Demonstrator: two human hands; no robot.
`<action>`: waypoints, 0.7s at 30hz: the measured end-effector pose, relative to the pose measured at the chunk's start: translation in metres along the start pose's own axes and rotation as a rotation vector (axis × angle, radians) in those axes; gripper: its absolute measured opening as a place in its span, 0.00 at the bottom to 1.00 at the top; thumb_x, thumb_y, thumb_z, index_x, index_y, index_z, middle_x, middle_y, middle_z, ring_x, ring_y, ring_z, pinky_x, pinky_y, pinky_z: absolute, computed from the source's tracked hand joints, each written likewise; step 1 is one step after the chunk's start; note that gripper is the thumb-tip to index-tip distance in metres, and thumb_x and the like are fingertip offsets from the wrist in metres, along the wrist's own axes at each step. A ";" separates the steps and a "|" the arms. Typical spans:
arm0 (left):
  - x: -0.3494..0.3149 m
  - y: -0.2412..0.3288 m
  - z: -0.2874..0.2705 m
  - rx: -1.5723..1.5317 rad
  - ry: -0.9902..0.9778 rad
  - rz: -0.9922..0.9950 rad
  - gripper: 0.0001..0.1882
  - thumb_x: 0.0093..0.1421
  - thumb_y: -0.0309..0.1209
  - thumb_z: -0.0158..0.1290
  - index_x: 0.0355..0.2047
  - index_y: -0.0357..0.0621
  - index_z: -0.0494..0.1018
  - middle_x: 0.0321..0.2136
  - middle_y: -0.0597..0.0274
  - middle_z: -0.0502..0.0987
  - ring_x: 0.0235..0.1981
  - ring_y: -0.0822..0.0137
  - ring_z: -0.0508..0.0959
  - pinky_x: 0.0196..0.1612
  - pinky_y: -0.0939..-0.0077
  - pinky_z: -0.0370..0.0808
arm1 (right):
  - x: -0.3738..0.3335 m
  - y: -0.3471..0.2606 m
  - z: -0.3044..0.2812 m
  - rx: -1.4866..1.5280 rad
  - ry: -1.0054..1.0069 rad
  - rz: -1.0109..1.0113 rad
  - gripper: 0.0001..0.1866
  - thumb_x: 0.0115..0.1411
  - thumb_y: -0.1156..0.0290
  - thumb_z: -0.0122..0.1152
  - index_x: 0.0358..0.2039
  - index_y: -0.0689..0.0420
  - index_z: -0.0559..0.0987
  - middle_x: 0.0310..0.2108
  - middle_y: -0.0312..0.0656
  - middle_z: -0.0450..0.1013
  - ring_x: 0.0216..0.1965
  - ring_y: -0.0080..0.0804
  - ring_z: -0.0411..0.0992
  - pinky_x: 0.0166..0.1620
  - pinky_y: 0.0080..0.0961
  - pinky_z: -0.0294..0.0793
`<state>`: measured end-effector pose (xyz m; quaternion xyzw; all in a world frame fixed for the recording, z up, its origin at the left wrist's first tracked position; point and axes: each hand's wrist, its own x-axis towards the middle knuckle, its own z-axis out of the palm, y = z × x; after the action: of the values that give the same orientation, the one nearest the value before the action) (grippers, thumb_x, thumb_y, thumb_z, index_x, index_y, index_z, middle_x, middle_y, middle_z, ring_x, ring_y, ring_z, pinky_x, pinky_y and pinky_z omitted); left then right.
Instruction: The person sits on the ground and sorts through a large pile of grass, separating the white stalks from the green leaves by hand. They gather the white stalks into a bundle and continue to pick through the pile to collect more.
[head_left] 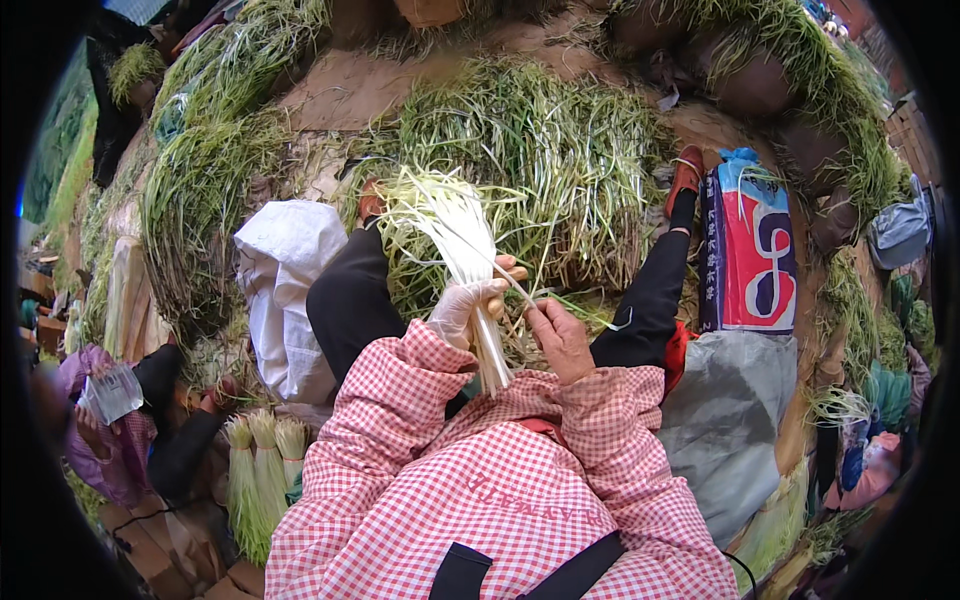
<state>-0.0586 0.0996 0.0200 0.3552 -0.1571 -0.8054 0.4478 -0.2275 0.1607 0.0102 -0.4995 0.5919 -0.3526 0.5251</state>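
Observation:
A bunch of long pale stalks (462, 240), white to yellow-green like blanched chives, is gripped near its lower end by my left hand (462, 308), which wears a whitish glove. Its leafy tips fan out away from me, while the cut-looking ends point down at my lap. Close on the right, my bare right hand (562, 340) pinches a thin pale stalk (518, 288) that runs up to the side of the bunch. A few loose green leaves trail beside the right fingers. Beyond both hands lies a broad heap of green and yellowish stalks (560, 150).
My outstretched legs flank the heap. A white sack (287, 290) is at left, with tied pale bundles (262, 450) below it. At right stand a red-and-blue printed bag (757, 245) and a grey plastic sheet (730, 410). Another person (115, 430) sits at far left.

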 end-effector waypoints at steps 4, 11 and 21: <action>0.000 -0.004 0.003 -0.020 -0.027 -0.091 0.13 0.59 0.33 0.59 0.40 0.39 0.73 0.20 0.67 0.74 0.14 0.78 0.68 0.17 0.86 0.65 | -0.007 0.004 0.014 -0.170 -0.027 -0.239 0.10 0.67 0.66 0.48 0.40 0.59 0.73 0.20 0.30 0.63 0.20 0.17 0.60 0.25 0.17 0.60; 0.012 0.037 -0.018 -0.094 0.121 0.191 0.12 0.62 0.37 0.55 0.37 0.40 0.71 0.16 0.72 0.67 0.11 0.79 0.62 0.16 0.83 0.62 | -0.055 -0.036 -0.026 0.448 -0.257 0.118 0.11 0.68 0.66 0.47 0.37 0.61 0.73 0.17 0.28 0.57 0.17 0.12 0.51 0.21 0.14 0.49; 0.021 0.055 -0.033 -0.229 0.069 0.222 0.10 0.65 0.35 0.51 0.37 0.41 0.73 0.16 0.74 0.67 0.11 0.80 0.63 0.15 0.83 0.64 | -0.008 -0.005 -0.070 -0.162 -0.248 -0.237 0.26 0.59 0.66 0.59 0.56 0.62 0.66 0.48 0.45 0.65 0.39 0.31 0.71 0.37 0.25 0.70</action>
<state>-0.0089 0.0545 0.0191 0.3098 -0.0868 -0.7509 0.5767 -0.2953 0.1596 0.0315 -0.6459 0.4864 -0.2989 0.5068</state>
